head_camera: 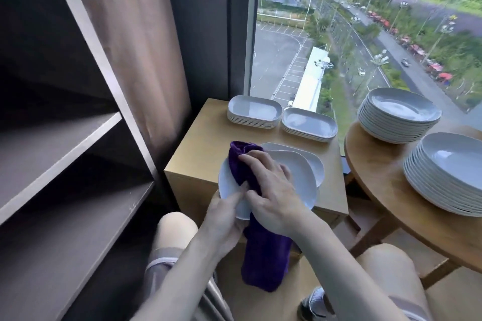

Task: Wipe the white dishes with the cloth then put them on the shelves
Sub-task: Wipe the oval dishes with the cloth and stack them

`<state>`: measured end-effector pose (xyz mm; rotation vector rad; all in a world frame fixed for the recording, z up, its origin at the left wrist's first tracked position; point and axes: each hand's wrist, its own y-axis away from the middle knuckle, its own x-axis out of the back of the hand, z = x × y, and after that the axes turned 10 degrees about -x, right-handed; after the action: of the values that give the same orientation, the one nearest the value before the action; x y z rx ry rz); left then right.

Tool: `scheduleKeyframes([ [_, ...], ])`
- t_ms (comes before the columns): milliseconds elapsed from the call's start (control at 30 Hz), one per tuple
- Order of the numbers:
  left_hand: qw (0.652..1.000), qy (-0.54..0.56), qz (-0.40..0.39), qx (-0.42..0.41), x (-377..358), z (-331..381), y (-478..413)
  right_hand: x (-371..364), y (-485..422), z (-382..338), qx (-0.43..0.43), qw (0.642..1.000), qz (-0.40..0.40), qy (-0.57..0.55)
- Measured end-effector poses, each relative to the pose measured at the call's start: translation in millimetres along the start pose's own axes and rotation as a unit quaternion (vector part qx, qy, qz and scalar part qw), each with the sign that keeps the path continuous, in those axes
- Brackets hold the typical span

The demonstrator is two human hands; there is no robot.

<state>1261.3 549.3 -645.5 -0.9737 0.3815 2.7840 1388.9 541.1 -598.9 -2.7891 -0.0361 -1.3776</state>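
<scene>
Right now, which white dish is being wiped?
The round white plate gripped by the left hand; the right hand holds the purple cloth on it. The rest lie untouched.

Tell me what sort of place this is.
Probably a high-rise room, perhaps a dining or storage corner: the big window looks down on roads and a car park, stacked white dishes sit on wooden tables, and dark shelves stand on the left.
</scene>
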Motion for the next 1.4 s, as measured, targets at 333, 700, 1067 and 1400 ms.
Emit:
scheduleKeyframes([
  [333, 0.990, -0.031, 0.128, -0.051, -7, -5, -9, -11, 9, 17, -0.126, 0.969, 0.195, -0.078],
  [700, 0.984, -0.062, 0.156, -0.058, -5, -9, -6, -14, 6, 13, -0.189, 0.971, 0.083, -0.124],
  [1067, 0.981, -0.060, 0.178, -0.052, -6, -10, -4, 9, 2, 26, -0.232, 0.950, 0.106, -0.180],
  [1400, 0.989, -0.062, 0.129, -0.034, -5, -8, 0, 9, 11, 31, -0.293, 0.917, -0.001, -0.272],
])
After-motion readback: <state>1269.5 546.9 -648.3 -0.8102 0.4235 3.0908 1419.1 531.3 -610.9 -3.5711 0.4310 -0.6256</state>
